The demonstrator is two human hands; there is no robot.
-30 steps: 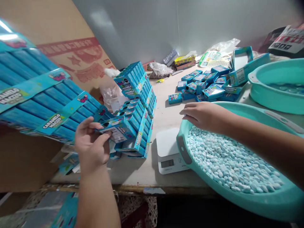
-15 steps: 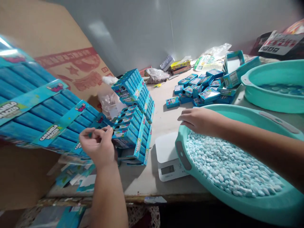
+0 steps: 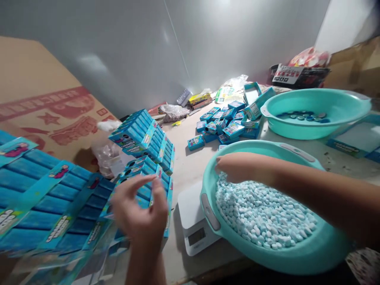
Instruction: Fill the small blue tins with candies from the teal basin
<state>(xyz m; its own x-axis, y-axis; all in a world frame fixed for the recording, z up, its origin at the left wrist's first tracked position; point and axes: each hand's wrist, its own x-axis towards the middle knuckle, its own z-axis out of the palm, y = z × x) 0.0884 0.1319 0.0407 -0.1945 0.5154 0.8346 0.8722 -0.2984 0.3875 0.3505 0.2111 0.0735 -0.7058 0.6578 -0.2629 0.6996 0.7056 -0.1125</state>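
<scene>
My left hand [image 3: 139, 211] hovers with its fingers spread and nothing in them, slightly blurred, just in front of a stack of blue candy boxes [image 3: 142, 138]. My right hand [image 3: 237, 166] reaches into a large teal basin [image 3: 297, 257] near its far left rim. Its fingers curl down into the pale blue-and-white candies [image 3: 261, 213] that fill the basin. A small white scale [image 3: 192, 221] stands between the stack and the basin, partly tucked under the rim.
Banded packs of blue boxes [image 3: 44, 206] lean at the left against a cardboard carton [image 3: 44, 114]. Loose small blue boxes [image 3: 225, 126] lie mid-table. A second teal basin [image 3: 314, 122] with a few dark pieces stands at the back right. Plastic bags and wrappers line the wall.
My left hand let go of a small blue box onto the stack and now hangs open. My right hand slid from the basin's rim onto the candies. The view swung right.
</scene>
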